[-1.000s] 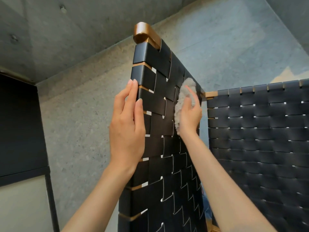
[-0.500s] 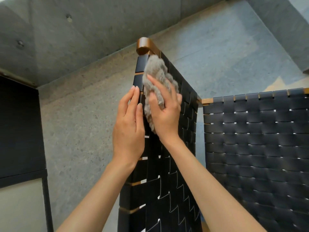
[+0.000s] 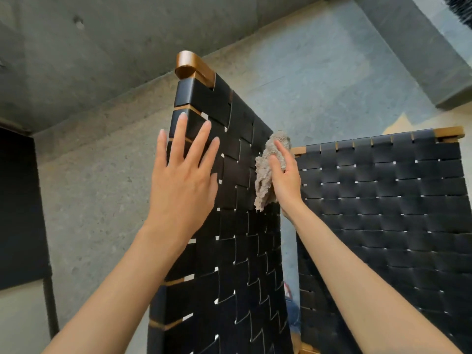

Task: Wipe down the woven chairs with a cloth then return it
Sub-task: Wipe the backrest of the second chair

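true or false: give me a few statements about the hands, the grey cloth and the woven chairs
1. The right hand holds a fluffy grey cloth against the near black woven-strap chair. True.
2. The left hand is clenched in a fist. False: its fingers lie spread and flat on the weave.
3. A second black woven chair stands to the right. True.
4. The cloth covers the brown wooden top corner. False: it sits lower, at the far edge.
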`<state>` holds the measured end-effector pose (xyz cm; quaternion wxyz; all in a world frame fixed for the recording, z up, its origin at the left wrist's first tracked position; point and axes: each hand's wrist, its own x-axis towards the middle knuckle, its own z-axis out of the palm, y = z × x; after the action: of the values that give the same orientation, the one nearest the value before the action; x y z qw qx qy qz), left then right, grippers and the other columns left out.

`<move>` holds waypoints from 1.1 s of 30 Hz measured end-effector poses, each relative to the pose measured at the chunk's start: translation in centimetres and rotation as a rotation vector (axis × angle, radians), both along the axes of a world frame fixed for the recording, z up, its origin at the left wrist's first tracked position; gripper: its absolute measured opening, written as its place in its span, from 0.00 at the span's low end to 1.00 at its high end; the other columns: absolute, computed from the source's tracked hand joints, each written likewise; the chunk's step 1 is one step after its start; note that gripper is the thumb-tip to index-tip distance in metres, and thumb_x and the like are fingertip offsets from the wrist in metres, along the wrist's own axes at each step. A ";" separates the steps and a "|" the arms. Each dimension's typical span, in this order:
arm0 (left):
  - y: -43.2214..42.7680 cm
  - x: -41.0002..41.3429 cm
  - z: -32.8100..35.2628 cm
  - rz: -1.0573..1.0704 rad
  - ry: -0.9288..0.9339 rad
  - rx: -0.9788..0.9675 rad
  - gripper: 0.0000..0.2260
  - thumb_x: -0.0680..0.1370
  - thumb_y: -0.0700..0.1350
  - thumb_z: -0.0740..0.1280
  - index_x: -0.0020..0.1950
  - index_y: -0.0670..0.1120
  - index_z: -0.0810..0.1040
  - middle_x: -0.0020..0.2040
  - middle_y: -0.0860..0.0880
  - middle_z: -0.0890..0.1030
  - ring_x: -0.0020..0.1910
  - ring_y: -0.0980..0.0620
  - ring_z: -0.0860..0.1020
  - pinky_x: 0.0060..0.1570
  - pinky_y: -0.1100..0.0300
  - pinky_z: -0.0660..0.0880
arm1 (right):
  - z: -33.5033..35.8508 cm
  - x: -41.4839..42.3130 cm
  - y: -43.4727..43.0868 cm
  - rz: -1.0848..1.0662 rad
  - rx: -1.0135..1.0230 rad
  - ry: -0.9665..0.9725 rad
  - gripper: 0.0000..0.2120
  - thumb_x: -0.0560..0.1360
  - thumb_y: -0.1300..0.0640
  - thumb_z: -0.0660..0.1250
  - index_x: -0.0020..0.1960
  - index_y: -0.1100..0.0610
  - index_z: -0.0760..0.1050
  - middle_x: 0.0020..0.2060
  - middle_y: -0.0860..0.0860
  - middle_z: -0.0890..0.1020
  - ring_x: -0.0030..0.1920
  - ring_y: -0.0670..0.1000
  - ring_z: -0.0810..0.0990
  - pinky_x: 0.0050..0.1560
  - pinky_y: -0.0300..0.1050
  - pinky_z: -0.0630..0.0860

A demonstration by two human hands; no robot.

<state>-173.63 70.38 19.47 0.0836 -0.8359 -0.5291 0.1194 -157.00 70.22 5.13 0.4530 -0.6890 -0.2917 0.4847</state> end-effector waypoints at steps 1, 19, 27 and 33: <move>0.2 0.0 0.0 -0.018 0.022 -0.009 0.25 0.79 0.53 0.59 0.74 0.47 0.64 0.77 0.43 0.57 0.76 0.37 0.45 0.73 0.39 0.50 | -0.3 -0.8 0.6 0.031 0.009 -0.003 0.19 0.82 0.53 0.58 0.72 0.43 0.66 0.74 0.47 0.63 0.75 0.49 0.57 0.75 0.51 0.56; 0.0 0.1 -0.9 -0.060 0.009 0.064 0.21 0.81 0.52 0.56 0.73 0.47 0.66 0.77 0.42 0.57 0.75 0.33 0.45 0.72 0.37 0.52 | -10.6 -0.5 6.1 -0.158 -0.235 -0.205 0.21 0.82 0.44 0.51 0.74 0.44 0.63 0.70 0.54 0.68 0.68 0.55 0.69 0.67 0.53 0.68; -0.6 0.0 -0.5 -0.070 0.026 0.070 0.20 0.80 0.51 0.57 0.71 0.48 0.69 0.76 0.41 0.58 0.75 0.33 0.46 0.71 0.37 0.54 | -12.3 -1.9 -0.8 -0.117 -0.328 -0.136 0.34 0.72 0.31 0.46 0.70 0.47 0.70 0.59 0.53 0.76 0.59 0.58 0.77 0.58 0.57 0.74; -4.0 -0.5 -0.5 -0.055 -0.043 0.056 0.19 0.79 0.49 0.61 0.68 0.48 0.73 0.76 0.42 0.60 0.75 0.34 0.47 0.72 0.37 0.53 | -13.3 -2.3 -8.8 0.049 -0.366 -0.191 0.22 0.81 0.46 0.53 0.73 0.49 0.64 0.57 0.44 0.68 0.46 0.37 0.69 0.50 0.34 0.66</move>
<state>-174.10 66.42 18.93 0.0990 -0.8498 -0.5108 0.0841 -159.28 61.39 -8.17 0.2787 -0.7954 -0.2569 0.4730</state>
